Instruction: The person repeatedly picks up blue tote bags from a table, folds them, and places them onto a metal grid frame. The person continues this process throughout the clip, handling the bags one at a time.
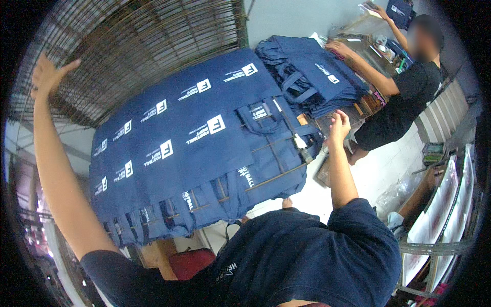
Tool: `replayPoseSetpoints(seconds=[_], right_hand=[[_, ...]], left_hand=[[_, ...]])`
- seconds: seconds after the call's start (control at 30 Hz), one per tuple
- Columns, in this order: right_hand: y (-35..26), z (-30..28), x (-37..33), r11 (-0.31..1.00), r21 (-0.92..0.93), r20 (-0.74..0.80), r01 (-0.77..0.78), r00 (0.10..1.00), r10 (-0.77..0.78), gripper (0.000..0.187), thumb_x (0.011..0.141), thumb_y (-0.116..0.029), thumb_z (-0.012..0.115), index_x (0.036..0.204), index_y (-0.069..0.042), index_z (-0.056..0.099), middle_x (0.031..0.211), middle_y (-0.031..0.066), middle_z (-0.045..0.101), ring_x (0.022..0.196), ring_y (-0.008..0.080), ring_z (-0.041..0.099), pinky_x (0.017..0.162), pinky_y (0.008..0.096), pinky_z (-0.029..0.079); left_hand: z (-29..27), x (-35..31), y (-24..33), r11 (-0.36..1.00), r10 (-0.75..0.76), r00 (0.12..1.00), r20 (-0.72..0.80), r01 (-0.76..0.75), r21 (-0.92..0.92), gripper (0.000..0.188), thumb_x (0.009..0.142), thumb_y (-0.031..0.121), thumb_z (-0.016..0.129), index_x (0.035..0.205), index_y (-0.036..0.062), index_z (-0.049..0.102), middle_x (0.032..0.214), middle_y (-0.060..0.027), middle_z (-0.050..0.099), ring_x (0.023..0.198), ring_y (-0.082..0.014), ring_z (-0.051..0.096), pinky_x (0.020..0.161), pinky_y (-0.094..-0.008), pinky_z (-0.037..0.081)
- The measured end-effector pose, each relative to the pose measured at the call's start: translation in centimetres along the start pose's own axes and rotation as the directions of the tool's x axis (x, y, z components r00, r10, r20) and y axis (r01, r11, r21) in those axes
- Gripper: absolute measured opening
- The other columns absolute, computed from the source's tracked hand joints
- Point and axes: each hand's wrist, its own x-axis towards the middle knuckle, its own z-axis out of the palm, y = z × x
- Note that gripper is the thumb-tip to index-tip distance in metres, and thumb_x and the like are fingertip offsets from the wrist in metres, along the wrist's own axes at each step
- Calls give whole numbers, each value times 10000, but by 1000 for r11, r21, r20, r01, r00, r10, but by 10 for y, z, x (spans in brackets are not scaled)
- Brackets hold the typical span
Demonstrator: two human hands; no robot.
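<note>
My left hand (48, 77) is raised at the far left with fingers and thumb spread. It is beside the left edge of a wire rack (153, 46) tilted up behind the table; whether it touches the rack I cannot tell. Navy fabric pieces (179, 117) with white prints lie in rows across the rack level in front of me. A small navy bag with handles (261, 118) rests at their right end. My right hand (338, 128) is held up near the rack's right corner, its fingers loosely bent and apart, with nothing seen in it.
A pile of navy tote bags (327, 77) stands at the back right. Beside it a co-worker (409, 92) in black reaches over a cluttered bench (378, 51). White-sheeted frames (434, 225) lean at the right. A red seat (192, 263) is under the near edge.
</note>
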Motion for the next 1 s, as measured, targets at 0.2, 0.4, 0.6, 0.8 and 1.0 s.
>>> replayPoseSetpoints(seconds=[0.2,0.4,0.6,0.8,1.0], right_hand=[[72,10,101,722,62,93,-689,724,684,567,764,-382,650,1201,-65,477,1096,115,551,897,246,555,758,418,454],[92,55,160,763,187,24,-619,779,626,292,694,-195,742,868,-47,560,742,76,549,606,187,522,526,334,445],[71,20,156,755,310,159,-578,814,558,238,626,-60,613,861,-27,587,850,80,586,733,214,578,579,338,486],[10,-51,205,959,40,69,-280,958,277,811,692,24,601,1397,-162,245,1005,105,558,858,223,534,725,377,442],[-130,-67,167,997,69,488,-39,873,0,580,714,50,460,1292,2,457,1127,86,555,870,160,561,743,247,458]], left_hand=[[-61,-10,46,975,159,981,-114,-174,-135,1236,516,693,717,1379,-26,202,1349,-271,325,1282,-403,256,1050,-505,196],[-75,-22,100,967,95,993,-75,-110,-228,1207,543,710,688,1406,46,167,1359,-293,266,1300,-410,177,1025,-568,137],[-102,-33,92,990,131,991,12,-131,-46,1230,543,750,647,1350,-82,233,1256,-300,423,1184,-386,419,993,-448,322],[-121,-44,123,961,-140,948,284,199,-190,1316,494,637,754,1429,83,12,1441,-242,141,1353,-387,74,1074,-539,67],[-127,-42,114,969,-66,973,220,115,-218,1303,493,661,738,1420,63,44,1423,-239,169,1342,-387,110,1051,-550,156]])
